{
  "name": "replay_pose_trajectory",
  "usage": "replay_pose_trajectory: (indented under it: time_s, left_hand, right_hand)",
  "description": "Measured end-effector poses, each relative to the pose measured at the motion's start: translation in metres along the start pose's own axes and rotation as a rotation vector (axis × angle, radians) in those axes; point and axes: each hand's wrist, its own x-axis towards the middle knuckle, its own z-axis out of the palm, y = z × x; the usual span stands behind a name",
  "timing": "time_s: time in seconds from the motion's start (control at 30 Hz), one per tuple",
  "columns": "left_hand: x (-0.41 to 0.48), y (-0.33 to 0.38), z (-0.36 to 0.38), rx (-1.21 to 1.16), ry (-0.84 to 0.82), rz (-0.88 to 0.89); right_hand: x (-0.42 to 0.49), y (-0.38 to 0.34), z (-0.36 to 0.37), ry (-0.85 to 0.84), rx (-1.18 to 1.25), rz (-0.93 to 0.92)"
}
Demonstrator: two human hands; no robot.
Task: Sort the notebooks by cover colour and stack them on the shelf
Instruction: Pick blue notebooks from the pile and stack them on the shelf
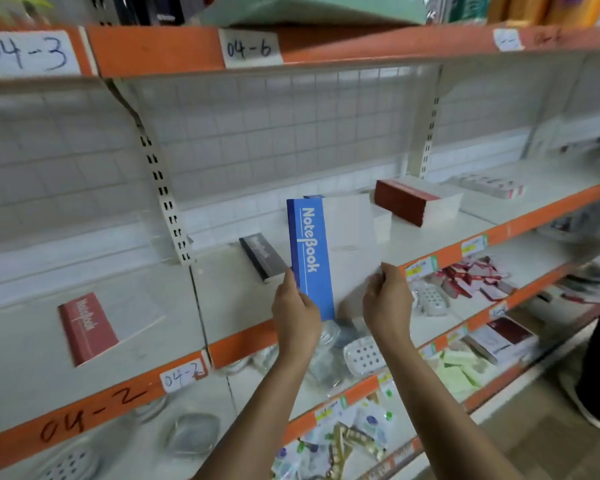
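Note:
I hold a blue-and-white notebook (329, 252) upright in front of the middle shelf (243, 344). My left hand (293, 308) grips its lower left corner on the blue band. My right hand (387, 303) grips its lower right corner. One red notebook (85, 329) lies flat on the shelf to the left. A black notebook (262, 256) lies behind my left hand. A thick stack of red notebooks (413, 204) sits at the back right, with a low white stack (383, 225) beside it.
An upper shelf (160, 51) with handwritten labels overhangs the bay. Lower shelves hold white soap dishes (362, 356), red-and-white packets (475, 275) and boxed goods (503, 336). Another person's leg and shoe (589, 400) stand on the floor at far right.

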Motion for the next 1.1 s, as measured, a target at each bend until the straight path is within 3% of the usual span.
replay_pose_trajectory:
  time_s: [0.33,0.6,1.1]
  left_hand:
    - [0.078,0.038,0.095,0.006,-0.004,0.107]
    - [0.133,0.054,0.136,0.116,-0.003,0.075]
    - [0.198,0.055,0.179,0.273,0.21,-0.078]
  right_hand:
    - [0.13,0.032,0.021,-0.031,-0.142,-0.137]
    - [0.2,0.038,0.036,-0.086,-0.171,-0.239]
    - [0.309,0.056,0.076,-0.505,-0.369,-0.256]
